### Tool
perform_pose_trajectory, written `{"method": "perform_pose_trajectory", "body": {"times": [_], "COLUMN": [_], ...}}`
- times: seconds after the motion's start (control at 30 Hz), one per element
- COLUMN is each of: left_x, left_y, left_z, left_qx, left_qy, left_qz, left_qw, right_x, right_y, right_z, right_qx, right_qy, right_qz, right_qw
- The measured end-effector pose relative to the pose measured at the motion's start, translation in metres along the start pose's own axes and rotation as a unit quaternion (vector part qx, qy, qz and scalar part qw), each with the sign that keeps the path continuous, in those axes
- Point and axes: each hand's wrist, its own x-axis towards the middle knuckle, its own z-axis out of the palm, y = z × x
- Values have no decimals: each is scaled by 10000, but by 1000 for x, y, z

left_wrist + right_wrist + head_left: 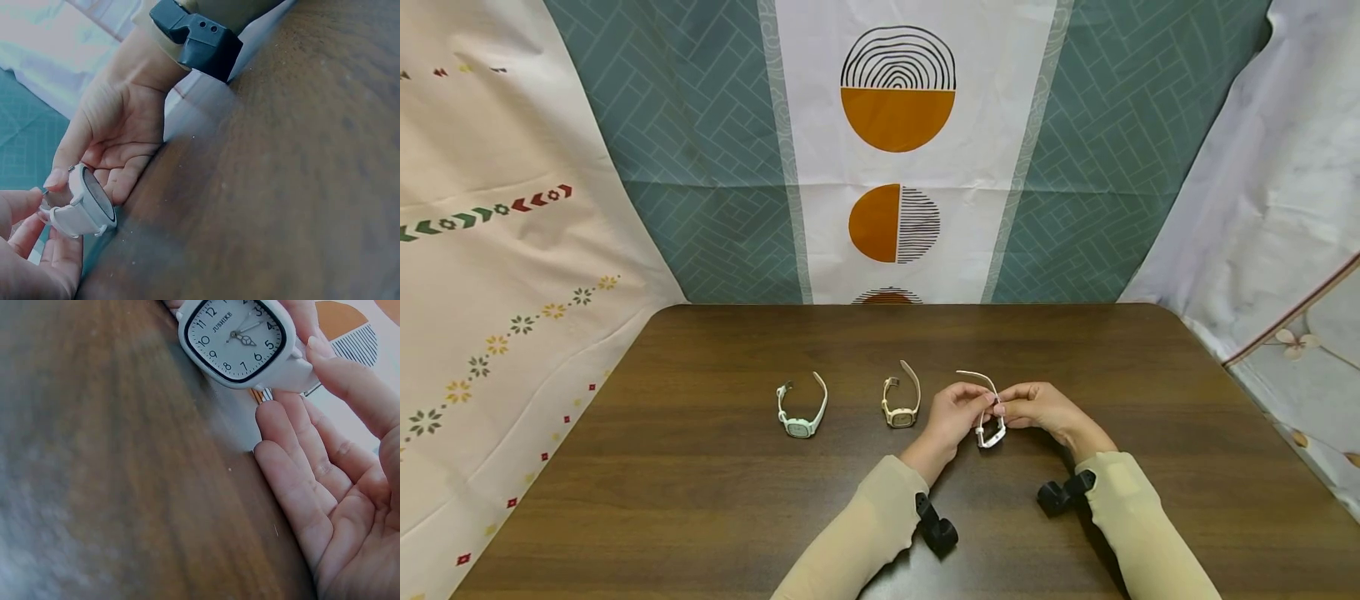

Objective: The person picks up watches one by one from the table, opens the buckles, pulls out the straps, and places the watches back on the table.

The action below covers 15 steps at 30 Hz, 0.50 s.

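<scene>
Both hands hold a white wristwatch (991, 437) over the right half of the table, with its strap bent into a loop and one long end sticking up. My left hand (955, 414) pinches the strap from the left side. From the right, my right hand (1043, 412) grips it between thumb and index finger. The squarish white dial (234, 340) with black numerals faces the right wrist view. In the left wrist view the watch case (97, 197) hangs below the fingertips, which meet at the strap. The right hand's other fingers (294, 481) curve loosely beneath.
A pale mint wristwatch (800, 427) lies unbuckled left of centre on the brown wooden table (715, 517). Nearer the hands lies a beige wristwatch (901, 417), also unbuckled. Patterned cloths (700, 125) hang behind the table and along its sides.
</scene>
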Motion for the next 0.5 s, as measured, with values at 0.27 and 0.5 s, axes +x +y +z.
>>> {"method": "perform_pose_trajectory", "body": {"times": [0.27, 0.5], "left_x": [4, 5], "left_y": [1, 4], "left_z": [-1, -3], "left_qx": [-224, -202], "left_qy": [236, 381], "left_qz": [328, 294], "left_qw": [9989, 9986], "right_x": [-2, -2], "right_y": [-1, 0], "right_z": [-1, -3], "right_qx": [-40, -41], "right_qy": [-52, -67], "right_qz": [-20, 32], "right_qw": [10000, 10000]}}
